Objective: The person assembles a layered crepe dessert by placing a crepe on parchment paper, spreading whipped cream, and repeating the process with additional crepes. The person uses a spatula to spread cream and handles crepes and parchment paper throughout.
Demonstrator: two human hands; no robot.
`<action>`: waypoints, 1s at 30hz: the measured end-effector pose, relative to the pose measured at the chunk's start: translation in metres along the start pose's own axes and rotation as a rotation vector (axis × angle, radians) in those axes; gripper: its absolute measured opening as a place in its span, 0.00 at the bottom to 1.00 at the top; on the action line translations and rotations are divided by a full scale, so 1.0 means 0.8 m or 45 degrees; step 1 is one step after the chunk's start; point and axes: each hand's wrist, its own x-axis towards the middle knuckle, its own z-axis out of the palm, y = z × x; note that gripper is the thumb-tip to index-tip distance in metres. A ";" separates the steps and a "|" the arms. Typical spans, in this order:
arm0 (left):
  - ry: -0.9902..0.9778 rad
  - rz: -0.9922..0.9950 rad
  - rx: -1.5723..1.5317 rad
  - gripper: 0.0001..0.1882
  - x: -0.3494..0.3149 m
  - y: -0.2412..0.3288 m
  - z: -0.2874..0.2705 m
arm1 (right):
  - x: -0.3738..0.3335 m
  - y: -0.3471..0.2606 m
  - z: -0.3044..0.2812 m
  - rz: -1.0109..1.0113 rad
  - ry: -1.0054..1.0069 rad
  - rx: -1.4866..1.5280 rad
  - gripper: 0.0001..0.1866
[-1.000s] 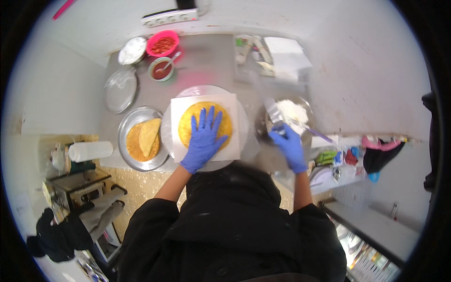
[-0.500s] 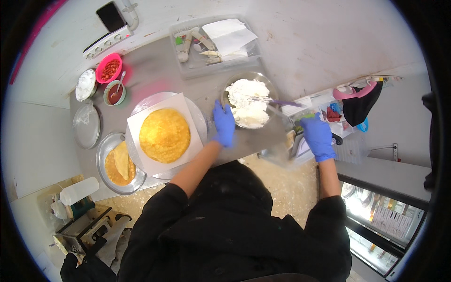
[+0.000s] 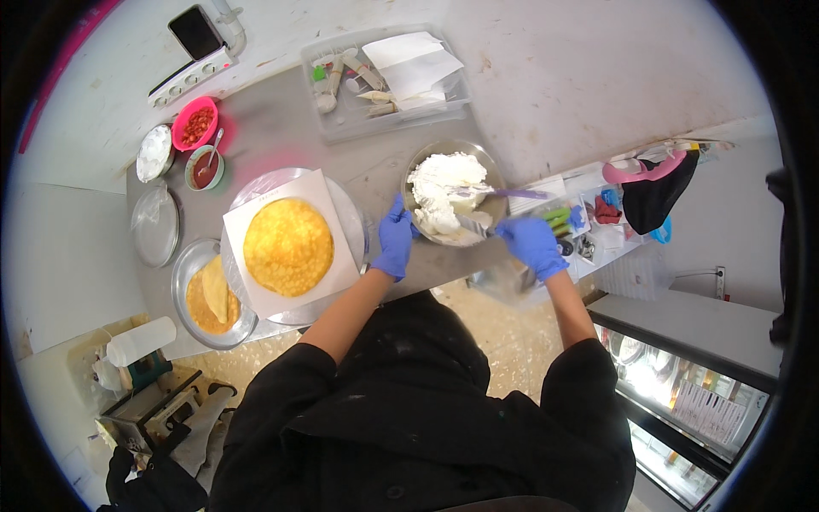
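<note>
Back at the metal bowl (image 3: 492, 207) after reaching to its right half a second ago, the gloved right hand (image 3: 531, 245) closes its fingers on a spatula (image 3: 474, 226), its blade against white cream (image 3: 445, 179) just left of them, apparently resuming work there. Left hand (image 3: 394, 245) fingers meet the bowl's left rim, grip unclear; a yellow round (image 3: 288, 247) lies farther left.

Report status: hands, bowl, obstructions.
Left hand at left rim of metal bowl. Right hand gripping metal spatula, blade at white cream. Purple-handled utensil across right rim, possibly in the way.
</note>
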 end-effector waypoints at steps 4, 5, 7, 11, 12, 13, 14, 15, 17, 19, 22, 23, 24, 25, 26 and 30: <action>-0.029 -0.111 -0.294 0.23 -0.013 -0.004 0.002 | -0.015 -0.017 0.009 0.097 0.007 0.144 0.07; -0.011 -0.125 -0.248 0.23 -0.017 -0.004 0.001 | -0.022 -0.023 0.012 0.132 0.057 0.192 0.07; 0.021 -0.191 -0.175 0.23 -0.025 -0.002 0.000 | -0.034 -0.030 0.013 0.159 0.150 0.201 0.07; -0.013 -0.178 -0.099 0.19 -0.036 0.004 -0.005 | -0.045 -0.035 0.010 0.062 0.225 0.025 0.05; -0.014 -0.184 -0.098 0.19 -0.037 0.004 -0.006 | -0.045 -0.036 0.011 0.047 0.265 -0.033 0.05; -0.021 -0.208 -0.097 0.18 -0.037 0.005 -0.007 | -0.044 -0.039 0.013 0.040 0.215 0.012 0.05; -0.045 -0.210 -0.129 0.19 -0.036 0.006 -0.007 | -0.044 -0.043 0.018 0.052 0.215 0.043 0.06; -0.068 -0.229 -0.165 0.19 -0.035 0.005 -0.008 | -0.044 -0.047 0.024 0.026 0.256 0.090 0.06; -0.075 -0.281 -0.198 0.22 -0.033 0.005 -0.010 | -0.050 -0.059 0.041 0.145 0.291 0.220 0.07; -0.023 -0.353 -0.175 0.26 -0.032 0.004 -0.013 | -0.060 -0.071 0.060 0.284 0.274 0.313 0.10; -0.074 -0.415 -0.294 0.30 -0.032 0.002 -0.017 | -0.074 -0.090 0.084 0.693 0.122 1.228 0.12; -0.112 -0.395 -0.297 0.31 -0.032 0.000 -0.018 | -0.079 -0.097 0.089 0.788 0.078 1.543 0.12; -0.148 -0.404 -0.307 0.31 -0.032 -0.003 -0.019 | -0.083 -0.105 0.092 0.927 0.007 1.874 0.13; -0.160 -0.420 -0.323 0.32 -0.032 -0.006 -0.020 | -0.085 -0.113 0.094 1.065 -0.067 2.207 0.13; -0.202 -0.445 -0.342 0.31 -0.033 -0.010 -0.020 | -0.088 -0.124 0.095 1.032 -0.085 2.396 0.13; -0.269 -0.519 -0.074 0.27 -0.053 -0.019 -0.029 | -0.078 -0.149 0.079 0.860 0.113 2.232 0.13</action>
